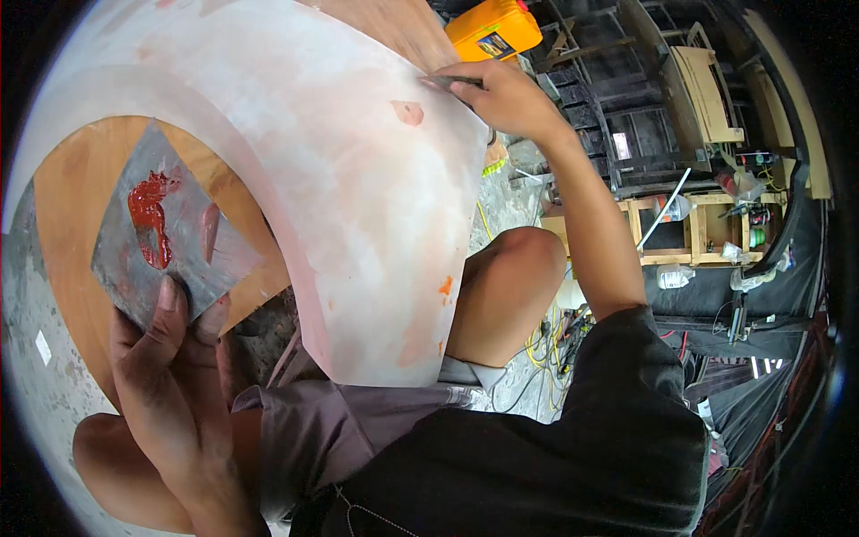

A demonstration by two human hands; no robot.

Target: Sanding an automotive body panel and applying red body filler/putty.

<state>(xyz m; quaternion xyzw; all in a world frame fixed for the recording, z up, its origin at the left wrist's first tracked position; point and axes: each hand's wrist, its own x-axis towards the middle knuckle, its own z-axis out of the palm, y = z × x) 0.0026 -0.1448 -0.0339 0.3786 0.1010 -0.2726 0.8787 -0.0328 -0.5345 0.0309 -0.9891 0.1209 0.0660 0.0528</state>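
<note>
A white car fender (367, 179), sanded and blotched pale pink, lies across my lap with its wheel arch curving around at the left. My left hand (174, 367) grips the lower corner of a flat grey metal plate (192, 237), thumb on top. Glossy red putty (150, 219) sits on the plate, with a thinner pink smear beside it. At the fender's upper right edge, my right hand (510, 98) is closed on a dark, thin putty spreader (470, 80), whose tip meets the panel. A pink putty patch (408, 113) lies just below, and small orange spots (446, 285) mark the lower part.
A wooden board (67, 242) lies under the fender. Beyond it stands a yellow-orange plastic jug (495, 29). To the right are a wooden shelf frame (707, 224) with bottles, a cardboard box (704, 94), and yellow cables (541, 349) on the concrete floor.
</note>
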